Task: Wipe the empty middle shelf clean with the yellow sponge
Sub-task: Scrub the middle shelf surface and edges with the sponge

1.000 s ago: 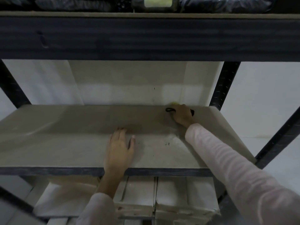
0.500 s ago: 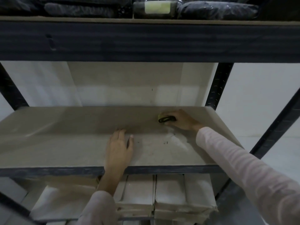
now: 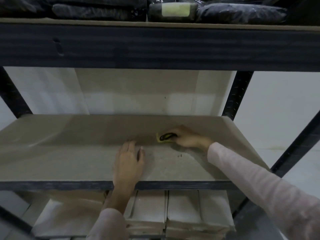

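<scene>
The middle shelf (image 3: 65,153) is a bare pale board in a dark metal rack. My right hand (image 3: 187,137) presses the yellow sponge (image 3: 164,138), which has a dark band on top, flat onto the board right of centre, about midway in depth. My left hand (image 3: 129,161) lies palm down near the front edge, fingers slightly apart, holding nothing. A few dark crumbs (image 3: 180,155) lie on the board between the two hands. A damp-looking patch spreads in front of the sponge.
The upper shelf beam (image 3: 155,47) hangs low overhead, with dark wrapped bundles (image 3: 239,13) on it. Pale cardboard boxes (image 3: 183,210) fill the shelf below. Black uprights (image 3: 239,94) stand at the right and left, and a diagonal brace (image 3: 297,141) crosses at right.
My right hand has dragged the sponge from the far right back corner toward me and leftward. My left hand has stayed planted on the board.
</scene>
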